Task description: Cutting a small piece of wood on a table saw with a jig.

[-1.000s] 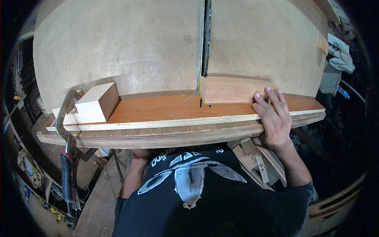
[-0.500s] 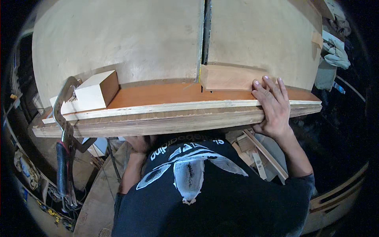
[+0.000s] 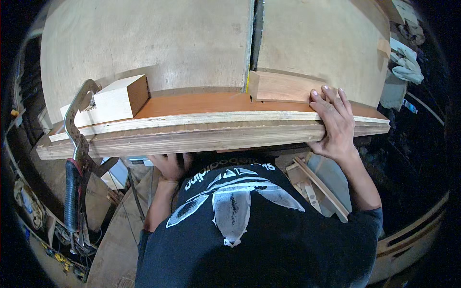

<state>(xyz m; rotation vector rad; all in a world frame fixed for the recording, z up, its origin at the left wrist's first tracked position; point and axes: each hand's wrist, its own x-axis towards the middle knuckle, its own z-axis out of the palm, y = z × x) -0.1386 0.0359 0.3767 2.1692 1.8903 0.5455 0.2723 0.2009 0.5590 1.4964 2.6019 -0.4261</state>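
Observation:
My right hand (image 3: 335, 127) is wrapped over the front edge of the layered board (image 3: 211, 137). Its fingertips rest by the right end of a light brown wooden block (image 3: 283, 87), and its thumb goes under the edge. Below that same edge is my left hand (image 3: 170, 166), its fingers mostly hidden under the board. A reddish-brown panel (image 3: 192, 102) with a pale plywood edge lies on top of the board, the block standing on it. At the left, a locking C-clamp (image 3: 77, 149) with a dark handle grips the board edge beside a pale wooden block (image 3: 120, 101).
Two pale plywood sheets (image 3: 149, 45) spread out behind, parted by a dark gap (image 3: 257, 38). Wood strips (image 3: 321, 187) lie below the board at the right. A crumpled cloth (image 3: 406, 62) hangs at the far right. Clutter lines the left floor.
The board and blocks sit slightly higher in view. More of my left hand shows below the edge. My right hand keeps its place by the block's end.

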